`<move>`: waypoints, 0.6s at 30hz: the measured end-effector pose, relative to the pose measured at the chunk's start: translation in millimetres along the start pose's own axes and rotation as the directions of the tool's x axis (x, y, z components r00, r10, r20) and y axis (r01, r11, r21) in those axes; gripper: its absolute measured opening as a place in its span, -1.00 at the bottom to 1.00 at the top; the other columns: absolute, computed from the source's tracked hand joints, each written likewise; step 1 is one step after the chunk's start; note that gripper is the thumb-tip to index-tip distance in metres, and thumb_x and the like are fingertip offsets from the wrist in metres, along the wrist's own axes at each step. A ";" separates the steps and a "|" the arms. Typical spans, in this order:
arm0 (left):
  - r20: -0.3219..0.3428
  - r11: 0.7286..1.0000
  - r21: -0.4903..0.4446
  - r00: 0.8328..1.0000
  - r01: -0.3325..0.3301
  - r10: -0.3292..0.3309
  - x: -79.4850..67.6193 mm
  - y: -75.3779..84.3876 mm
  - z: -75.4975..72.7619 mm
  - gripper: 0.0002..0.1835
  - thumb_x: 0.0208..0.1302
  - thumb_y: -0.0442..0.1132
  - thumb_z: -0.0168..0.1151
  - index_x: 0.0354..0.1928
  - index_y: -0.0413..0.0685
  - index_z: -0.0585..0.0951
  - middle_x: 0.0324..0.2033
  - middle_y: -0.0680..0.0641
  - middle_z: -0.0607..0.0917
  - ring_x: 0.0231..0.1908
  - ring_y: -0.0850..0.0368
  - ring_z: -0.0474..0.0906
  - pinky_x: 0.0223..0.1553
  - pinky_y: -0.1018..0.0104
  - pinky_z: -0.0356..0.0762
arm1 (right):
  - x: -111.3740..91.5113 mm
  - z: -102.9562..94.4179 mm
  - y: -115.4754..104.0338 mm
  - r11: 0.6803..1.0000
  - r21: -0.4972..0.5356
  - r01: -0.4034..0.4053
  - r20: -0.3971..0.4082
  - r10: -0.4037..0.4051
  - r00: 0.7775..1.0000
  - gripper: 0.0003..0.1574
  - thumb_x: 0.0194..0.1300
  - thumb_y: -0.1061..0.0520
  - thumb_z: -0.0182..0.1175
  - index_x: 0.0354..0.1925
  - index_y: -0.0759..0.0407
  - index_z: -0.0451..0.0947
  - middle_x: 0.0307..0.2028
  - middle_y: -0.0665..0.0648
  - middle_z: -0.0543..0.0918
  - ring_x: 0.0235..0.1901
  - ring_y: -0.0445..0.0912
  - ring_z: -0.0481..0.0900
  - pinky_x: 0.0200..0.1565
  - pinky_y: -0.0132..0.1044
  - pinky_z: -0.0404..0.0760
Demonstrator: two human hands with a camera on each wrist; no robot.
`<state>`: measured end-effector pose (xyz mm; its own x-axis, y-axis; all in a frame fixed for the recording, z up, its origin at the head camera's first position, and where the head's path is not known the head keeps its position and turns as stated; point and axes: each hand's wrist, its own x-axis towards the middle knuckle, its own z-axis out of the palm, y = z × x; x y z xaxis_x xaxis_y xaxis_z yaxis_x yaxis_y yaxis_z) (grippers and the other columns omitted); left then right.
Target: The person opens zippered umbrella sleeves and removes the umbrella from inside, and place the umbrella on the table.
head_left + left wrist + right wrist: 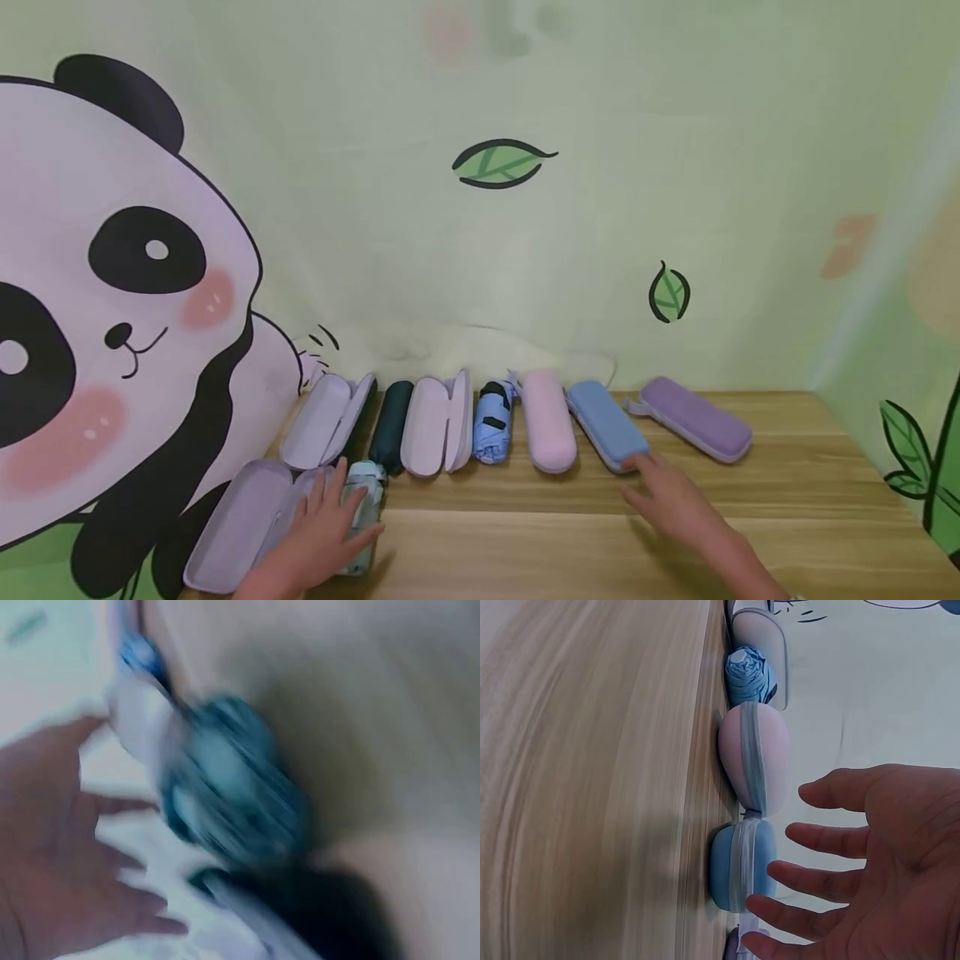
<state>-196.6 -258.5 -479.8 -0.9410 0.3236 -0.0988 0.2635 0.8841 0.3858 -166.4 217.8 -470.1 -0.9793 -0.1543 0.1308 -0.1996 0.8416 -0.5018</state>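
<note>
My left hand [311, 533], fingers spread, is over an open grey-lilac case [236, 533] and beside a translucent teal bottle [367, 533]. That bottle is blurred in the left wrist view. On the right, my right hand [678, 500] reaches to the near end of a closed blue zip case [607, 421]. Its fingers are extended and apart in the right wrist view, curled round nothing. A pink zip case [549, 421] lies left of the blue one, and a purple zip case [697, 421] lies to its right.
Along the back of the wooden table [525, 542] stand a folded blue umbrella [492, 425], an open pale case [427, 429], a dark green rounded item [391, 429] and another open case [318, 425]. Behind them rises a green backdrop [585, 233] printed with a panda.
</note>
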 end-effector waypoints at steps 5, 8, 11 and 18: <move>-0.277 0.984 0.131 0.949 -0.117 0.150 14.4 77.2 0.6 -0.56 0.44 -0.11 0.22 0.23 -0.22 0.59 0.47 -0.36 0.26 0.38 -0.39 0.27 0.29 -0.26 0.33 | 0.5 0.7 -2.0 1.000 -0.005 0.003 -0.009 -0.003 1.000 -0.63 0.32 0.14 0.34 0.04 0.29 0.59 0.04 0.36 0.64 0.04 0.30 0.63 0.06 0.20 0.58; -0.292 0.971 0.080 0.926 -0.226 0.239 31.8 116.9 14.1 -0.55 0.42 -0.18 0.19 0.28 -0.21 0.54 0.46 -0.31 0.31 0.39 -0.30 0.30 0.30 -0.18 0.36 | 0.2 0.1 -4.1 1.000 0.003 0.004 -0.011 -0.004 1.000 -0.62 0.32 0.15 0.34 0.04 0.30 0.59 0.04 0.38 0.63 0.05 0.32 0.62 0.06 0.21 0.57; -0.243 0.958 0.003 0.929 -0.287 0.279 53.9 146.6 31.0 -0.48 0.43 -0.17 0.13 0.36 -0.24 0.45 0.47 -0.32 0.28 0.41 -0.30 0.27 0.32 -0.19 0.34 | 0.7 0.1 -6.2 1.000 0.009 0.004 -0.007 -0.004 1.000 -0.62 0.32 0.16 0.33 0.05 0.30 0.59 0.04 0.37 0.63 0.06 0.31 0.62 0.07 0.21 0.56; -0.236 0.959 -0.109 0.944 -0.263 0.232 103.8 191.4 67.4 -0.37 0.47 -0.13 0.11 0.45 -0.32 0.29 0.45 -0.44 0.24 0.41 -0.39 0.24 0.35 -0.17 0.30 | -1.3 2.6 -4.7 1.000 -0.007 0.004 -0.017 -0.004 1.000 -0.66 0.30 0.15 0.37 0.01 0.27 0.61 -0.04 0.27 0.66 0.00 0.25 0.65 0.03 0.15 0.60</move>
<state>-229.5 -33.0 -478.1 -0.8767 0.4315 0.2125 0.4772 0.7256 0.4957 -164.3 212.8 -470.2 -0.9778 -0.1487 0.1474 -0.2031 0.8447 -0.4952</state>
